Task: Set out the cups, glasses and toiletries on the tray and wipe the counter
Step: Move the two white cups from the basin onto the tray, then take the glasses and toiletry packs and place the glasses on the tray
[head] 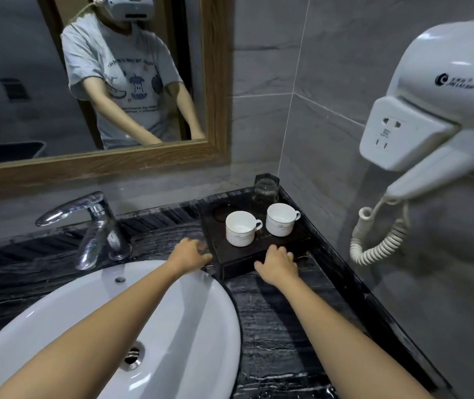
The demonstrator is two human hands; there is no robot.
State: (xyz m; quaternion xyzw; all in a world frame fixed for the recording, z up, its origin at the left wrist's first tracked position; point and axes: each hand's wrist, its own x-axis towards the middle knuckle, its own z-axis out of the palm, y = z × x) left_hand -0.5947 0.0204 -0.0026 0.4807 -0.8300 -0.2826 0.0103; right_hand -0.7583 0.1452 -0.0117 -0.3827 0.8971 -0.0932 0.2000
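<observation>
My left hand rests loose-fingered at the tray's left front corner; my right hand lies flat on its front edge, gripping nothing. The tray sits in the tabletop's back corner, carrying two cups side by side; a glass stands behind them.

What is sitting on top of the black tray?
On the black tray stand two white cups and, behind them, a clear glass. The tray's back right corner behind the glass is hidden.
</observation>
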